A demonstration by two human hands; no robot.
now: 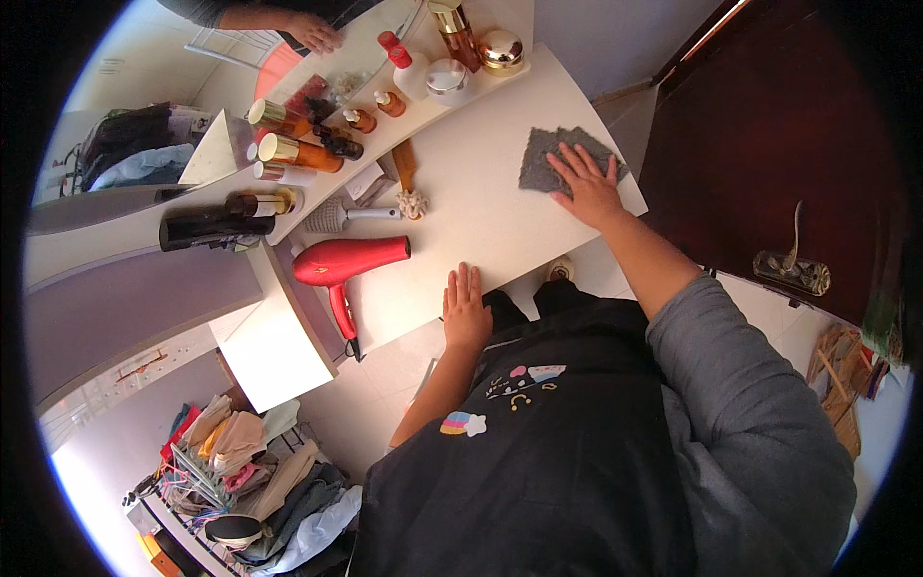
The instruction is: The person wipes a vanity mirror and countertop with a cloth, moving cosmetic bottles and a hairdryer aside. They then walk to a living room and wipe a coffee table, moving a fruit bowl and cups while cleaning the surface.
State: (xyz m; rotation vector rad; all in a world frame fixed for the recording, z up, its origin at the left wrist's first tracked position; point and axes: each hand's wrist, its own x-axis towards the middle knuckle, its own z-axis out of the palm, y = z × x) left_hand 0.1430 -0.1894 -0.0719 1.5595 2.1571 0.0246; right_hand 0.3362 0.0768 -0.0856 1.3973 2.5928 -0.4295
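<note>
My right hand (593, 189) lies flat, fingers spread, on a grey cleaning cloth (535, 160) near the right end of the white dressing table (476, 180). The cloth is spread out with uneven edges; part of it is hidden under the palm. At the table's front edge, my left hand (467, 311) rests palm down with its fingers straight and holds nothing. Left of it lies a red hair dryer (350, 261), nozzle pointing right and handle towards the front edge. Behind the dryer are a paddle hairbrush (353, 214) and a wooden-handled brush with a pale, looped head (411, 195).
Cosmetic bottles (299, 151) and jars (502, 52) line a raised shelf before a mirror (223, 72). A small box (368, 182) sits beneath that shelf. To the right stands a dark door (764, 159) with a metal handle (793, 267). Clothes (267, 483) crowd a rack at lower left.
</note>
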